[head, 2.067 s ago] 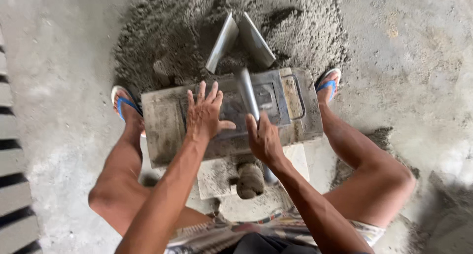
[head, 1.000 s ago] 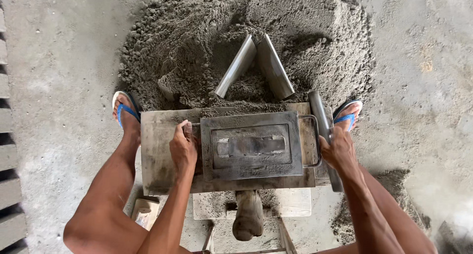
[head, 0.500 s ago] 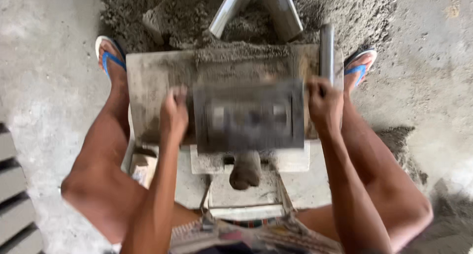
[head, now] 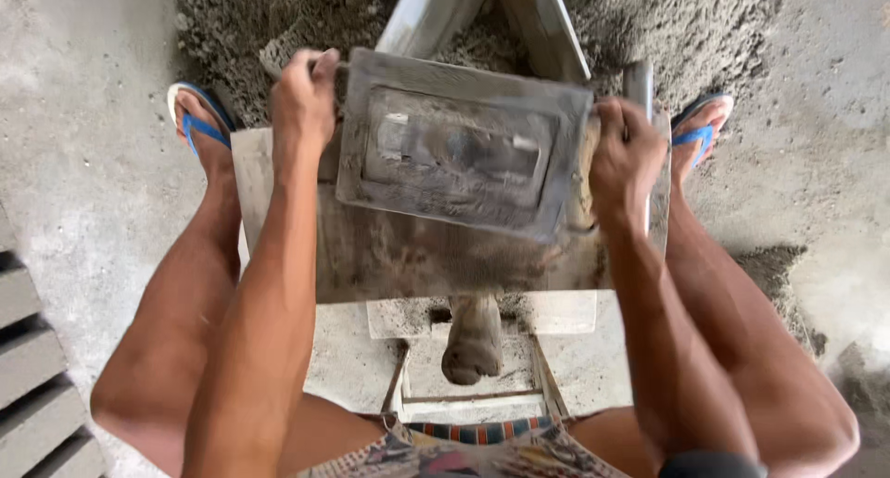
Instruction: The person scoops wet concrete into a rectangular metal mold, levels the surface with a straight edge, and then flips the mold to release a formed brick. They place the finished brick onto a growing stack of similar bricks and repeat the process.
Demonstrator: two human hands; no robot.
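Note:
A grey rectangular metal block mould (head: 464,149), caked with cement, is lifted off the work board and tilted. My left hand (head: 304,98) grips its left end. My right hand (head: 629,158) grips the handle on its right end. Below it lies the flat, dusty work board (head: 408,260) of a low stand, with a rounded wooden handle (head: 473,339) sticking out toward me. My feet in blue flip-flops rest at either side of the board.
A heap of damp grey cement mix (head: 278,19) lies on the concrete floor beyond the board. Two metal bars (head: 436,10) lean up out of the heap. Finished grey blocks (head: 32,367) are stacked at the far left.
Both hands went from pressing on top of the mould to gripping its ends, and the mould has been raised off the board and tipped. The view moved closer.

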